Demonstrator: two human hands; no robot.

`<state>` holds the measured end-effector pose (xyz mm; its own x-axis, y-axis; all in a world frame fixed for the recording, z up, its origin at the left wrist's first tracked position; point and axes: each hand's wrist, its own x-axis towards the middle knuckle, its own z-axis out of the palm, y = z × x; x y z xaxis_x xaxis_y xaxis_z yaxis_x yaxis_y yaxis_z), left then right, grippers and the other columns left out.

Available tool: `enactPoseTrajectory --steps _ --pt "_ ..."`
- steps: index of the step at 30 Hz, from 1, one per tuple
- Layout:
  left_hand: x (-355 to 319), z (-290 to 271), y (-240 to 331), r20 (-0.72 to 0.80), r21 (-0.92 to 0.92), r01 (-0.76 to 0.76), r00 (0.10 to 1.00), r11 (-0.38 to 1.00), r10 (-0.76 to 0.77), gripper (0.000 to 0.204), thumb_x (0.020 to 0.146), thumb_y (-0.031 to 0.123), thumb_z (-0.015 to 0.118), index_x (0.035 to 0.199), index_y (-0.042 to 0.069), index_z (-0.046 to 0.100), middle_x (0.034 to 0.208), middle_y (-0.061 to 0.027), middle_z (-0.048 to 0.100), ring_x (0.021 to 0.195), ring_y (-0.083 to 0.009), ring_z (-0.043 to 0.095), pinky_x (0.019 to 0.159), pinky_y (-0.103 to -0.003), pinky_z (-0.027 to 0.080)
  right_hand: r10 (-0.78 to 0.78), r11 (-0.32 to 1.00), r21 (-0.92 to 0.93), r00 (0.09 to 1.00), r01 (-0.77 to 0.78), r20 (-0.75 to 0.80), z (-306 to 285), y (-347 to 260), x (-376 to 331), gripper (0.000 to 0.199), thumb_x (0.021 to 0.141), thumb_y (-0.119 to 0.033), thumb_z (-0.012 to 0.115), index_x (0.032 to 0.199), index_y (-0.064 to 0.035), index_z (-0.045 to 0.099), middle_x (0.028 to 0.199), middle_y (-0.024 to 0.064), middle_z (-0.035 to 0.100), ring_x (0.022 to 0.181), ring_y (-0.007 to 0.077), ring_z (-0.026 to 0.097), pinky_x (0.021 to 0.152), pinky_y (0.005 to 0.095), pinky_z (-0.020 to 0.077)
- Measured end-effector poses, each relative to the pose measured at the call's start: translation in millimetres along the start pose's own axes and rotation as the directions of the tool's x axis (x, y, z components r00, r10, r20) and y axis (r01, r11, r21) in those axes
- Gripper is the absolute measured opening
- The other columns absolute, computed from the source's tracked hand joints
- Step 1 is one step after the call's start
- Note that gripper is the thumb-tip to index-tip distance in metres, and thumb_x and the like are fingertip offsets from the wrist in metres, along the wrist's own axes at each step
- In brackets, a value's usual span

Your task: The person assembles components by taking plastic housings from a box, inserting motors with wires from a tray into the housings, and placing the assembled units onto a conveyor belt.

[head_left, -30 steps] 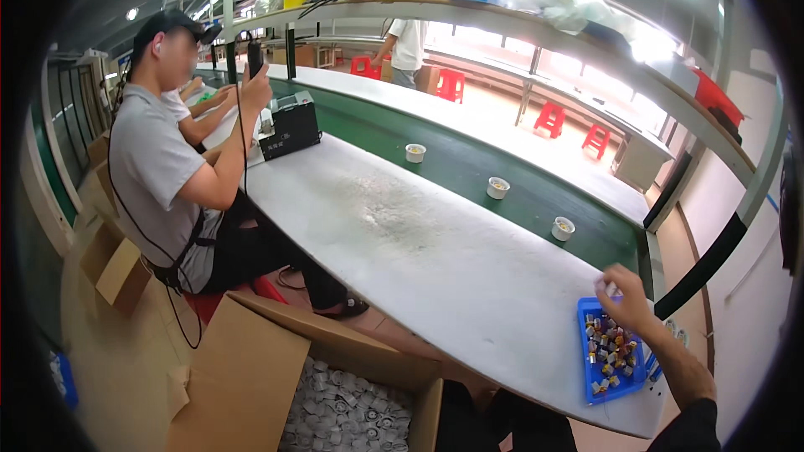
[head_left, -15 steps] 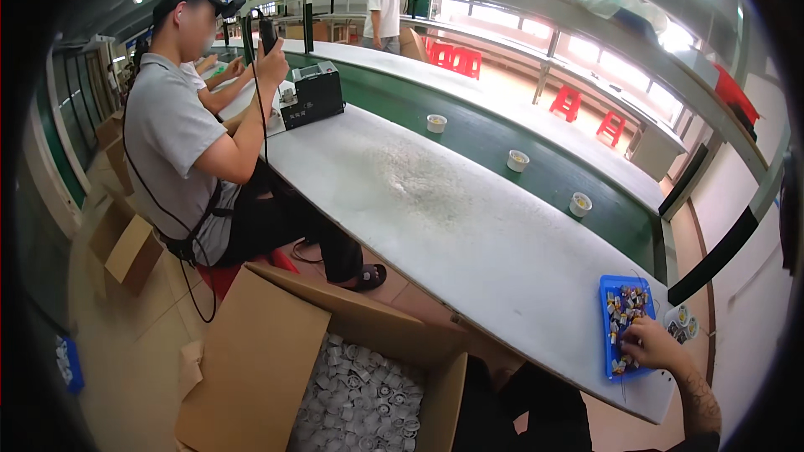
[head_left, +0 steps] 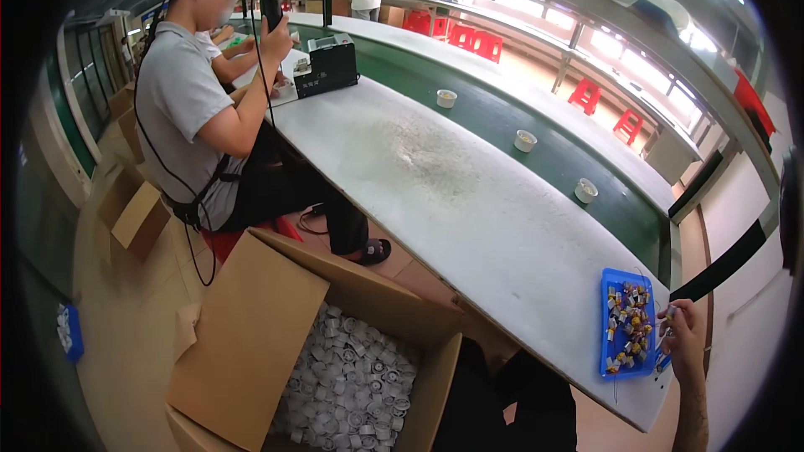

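My right hand (head_left: 687, 339) is raised just right of a blue tray (head_left: 605, 318), at the right end of the white table. Its fingers are pinched round a small silver-grey part (head_left: 671, 311), too small to make out fully. In the tray lie many small silver-and-yellow pieces (head_left: 630, 311), some with thin wires, perhaps little motors. Whatever stands behind my right hand is mostly hidden. My left hand is not in view.
An open cardboard box (head_left: 243, 326) of white plastic parts (head_left: 352, 381) stands below the white table (head_left: 502, 234). Several white cups (head_left: 525, 141) sit on the green conveyor belt (head_left: 469, 130). A seated person (head_left: 188, 109) works at left beside a black machine (head_left: 327, 67).
My right hand has left the tray's pieces and moved right and slightly up, now with a small part in its fingers. The whole view has shifted a little.
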<state>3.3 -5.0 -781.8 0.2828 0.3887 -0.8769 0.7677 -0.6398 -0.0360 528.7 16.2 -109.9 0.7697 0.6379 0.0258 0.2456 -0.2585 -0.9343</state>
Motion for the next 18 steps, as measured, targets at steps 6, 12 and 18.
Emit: enactPoseTrajectory --steps 6,12,18 --pt "0 -11 -34 -0.147 -0.181 -0.052 0.989 0.982 0.025 0.057 0.100 0.038 0.047 0.143 0.001 0.040 0.143 -0.0186 0.043 0.130 -0.0356 0.044 0.104 -0.049 0.038 0.068 0.975 0.214 0.998 -0.062 -0.018 10 6 1 0.019 0.106 -0.028 0.052 0.117 -0.0128 0.053 0.098 0.0018 0.062 0.074 0.0053 0.056 0.049 0.0161 0.0389" --pt "-2 -36 -48 -0.424 -0.497 -0.147 0.901 0.855 -0.092 0.047 0.088 0.035 0.060 0.120 0.000 0.055 0.112 -0.0196 0.059 0.104 -0.0390 0.058 0.084 -0.050 0.048 -0.035 0.958 0.285 0.998 0.017 0.060 20 4 24 0.025 0.104 -0.024 0.055 0.124 -0.0098 0.052 0.100 0.0027 0.062 0.085 0.0063 0.058 0.056 0.0180 0.0416" --pt "-67 -134 -82 -0.565 -0.546 -0.243 0.813 0.802 -0.138 0.033 0.090 0.033 0.062 0.100 0.002 0.062 0.087 -0.0181 0.067 0.086 -0.0419 0.065 0.074 -0.053 0.051 -0.223 0.907 0.405 0.944 0.111 0.242 54 -48 46 0.029 0.101 -0.020 0.061 0.125 -0.0035 0.058 0.100 0.0078 0.065 0.086 0.0106 0.060 0.068 0.0198 0.0465"
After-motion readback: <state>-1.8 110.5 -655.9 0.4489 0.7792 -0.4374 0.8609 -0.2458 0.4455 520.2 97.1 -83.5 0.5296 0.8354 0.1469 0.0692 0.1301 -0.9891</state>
